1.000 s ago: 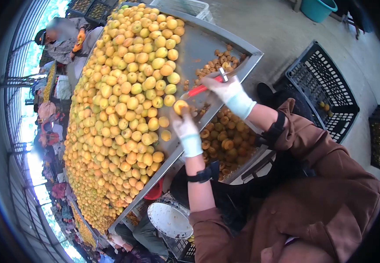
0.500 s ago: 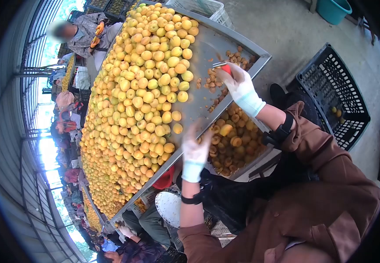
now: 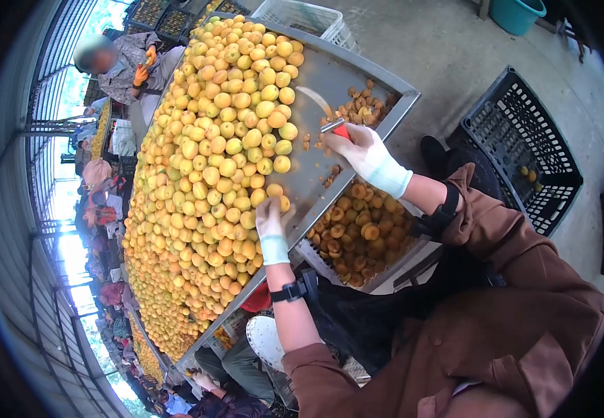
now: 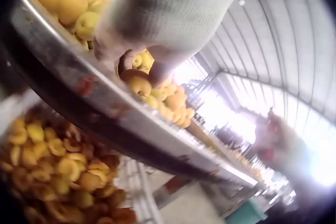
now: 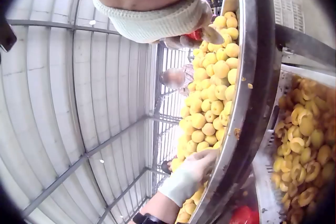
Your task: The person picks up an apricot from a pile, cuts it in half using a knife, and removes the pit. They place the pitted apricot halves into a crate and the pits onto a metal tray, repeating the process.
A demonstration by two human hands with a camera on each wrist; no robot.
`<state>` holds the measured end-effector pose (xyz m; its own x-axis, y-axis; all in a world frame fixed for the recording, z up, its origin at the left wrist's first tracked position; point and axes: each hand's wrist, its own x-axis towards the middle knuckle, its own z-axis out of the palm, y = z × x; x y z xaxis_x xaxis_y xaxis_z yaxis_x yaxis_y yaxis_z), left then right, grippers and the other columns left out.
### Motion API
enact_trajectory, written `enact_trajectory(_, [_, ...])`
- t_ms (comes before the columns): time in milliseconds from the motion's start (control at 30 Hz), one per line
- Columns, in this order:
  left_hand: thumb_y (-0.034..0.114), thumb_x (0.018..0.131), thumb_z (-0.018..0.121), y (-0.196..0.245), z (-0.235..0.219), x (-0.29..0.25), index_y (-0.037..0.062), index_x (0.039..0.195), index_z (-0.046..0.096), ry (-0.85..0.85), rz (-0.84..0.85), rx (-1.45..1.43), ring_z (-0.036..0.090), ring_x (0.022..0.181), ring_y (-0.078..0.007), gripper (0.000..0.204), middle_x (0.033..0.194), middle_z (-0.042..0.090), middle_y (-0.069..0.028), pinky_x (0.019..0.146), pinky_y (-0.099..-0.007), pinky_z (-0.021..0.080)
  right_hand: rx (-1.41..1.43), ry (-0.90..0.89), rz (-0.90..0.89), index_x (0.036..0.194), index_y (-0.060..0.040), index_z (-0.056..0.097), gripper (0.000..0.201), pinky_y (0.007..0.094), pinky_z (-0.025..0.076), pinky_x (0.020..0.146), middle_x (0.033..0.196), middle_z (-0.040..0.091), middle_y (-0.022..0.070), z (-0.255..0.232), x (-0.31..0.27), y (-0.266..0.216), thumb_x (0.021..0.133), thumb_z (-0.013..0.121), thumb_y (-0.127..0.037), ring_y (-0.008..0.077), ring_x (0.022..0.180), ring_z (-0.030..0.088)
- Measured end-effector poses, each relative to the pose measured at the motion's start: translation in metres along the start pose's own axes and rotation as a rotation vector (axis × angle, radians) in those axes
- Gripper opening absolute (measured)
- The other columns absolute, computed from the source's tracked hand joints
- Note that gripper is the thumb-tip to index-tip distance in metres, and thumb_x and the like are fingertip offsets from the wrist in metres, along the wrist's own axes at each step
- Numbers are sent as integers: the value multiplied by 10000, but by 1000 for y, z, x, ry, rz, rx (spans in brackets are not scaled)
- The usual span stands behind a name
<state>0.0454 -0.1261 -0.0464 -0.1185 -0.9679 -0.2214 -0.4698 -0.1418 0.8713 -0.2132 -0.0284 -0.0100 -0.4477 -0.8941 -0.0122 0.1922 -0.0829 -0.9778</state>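
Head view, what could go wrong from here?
Fruit at the edge of the pile might roll onto bare metal, since the left hand is working right there.
Brown pieces lie near the table rim and could drop into the halved fruit below.
The right hand grips a red tool; it could slip.
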Motion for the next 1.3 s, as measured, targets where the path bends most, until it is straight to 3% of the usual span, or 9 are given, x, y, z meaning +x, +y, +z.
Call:
enact_trajectory(67, [236,909,679,9,9,-2,17,1172,548,-127,-140,-832,607,931,-254,367,1098,590,-112,857,-408,563,78,-52,124,925,3,652,352,282,464,598,703,594,38,2,-1,1,923,595,-344,99,643,548])
enact_trajectory(133, [275,930,651,17,22,-7,33,1230,521,-219,-98,-914,578,1006,-230,406,1154,555,-119,907,-407,544,103,-23,-122,868,16,661,415,255,440,546,671,596,30,5,-2,3,928,577,-386,75,584,518])
enact_trajectory(233, [374,960,592,27,44,-11,13,1246,518,-287,-228,-1099,606,899,-220,467,1017,607,-100,854,-341,535,165,-30,69,829,21,677,390,243,424,520,634,587,15,3,-2,-9,910,618,-356,52,552,496])
enact_trajectory(400, [395,962,584,21,62,-10,-3,1230,529,-324,-155,-1137,611,866,-196,483,987,618,-99,795,-302,524,62,79,210,824,27,701,289,235,434,536,669,621,-3,7,-1,-12,868,696,-258,41,589,519])
enact_trajectory(600, [370,970,575,7,56,-2,-16,1247,518,-354,-72,-1199,617,947,-208,479,1126,597,-158,855,-327,519,32,-8,43,871,35,693,261,251,473,628,763,668,16,19,0,5,888,671,-224,56,700,582])
enact_trajectory(767, [347,977,568,6,52,-5,-26,1286,498,-321,-16,-1205,623,952,-218,489,1132,600,-162,868,-344,523,-329,-95,-198,1050,-17,590,239,321,488,689,804,639,133,24,2,7,951,564,-234,212,749,638])
enact_trajectory(867, [334,983,561,8,50,-9,-29,1295,492,-308,39,-1158,627,935,-221,483,1122,603,-162,861,-349,527,-366,-265,-168,1045,17,554,328,300,457,689,748,556,73,30,-2,3,960,590,-298,130,726,531])
enact_trajectory(1033, [299,995,545,13,51,-18,-36,1293,492,-298,78,-1067,633,893,-205,451,1066,620,-140,807,-336,541,-341,-380,-45,1039,-1,570,308,366,490,707,807,613,201,38,-10,12,997,507,-299,327,778,639])
enact_trajectory(1300, [234,1007,523,23,58,-26,-61,1257,524,-318,139,-872,645,821,-160,386,1051,639,-117,729,-310,569,-398,-344,-174,1057,36,584,312,378,499,714,858,633,221,33,-8,19,1000,485,-254,362,818,647])
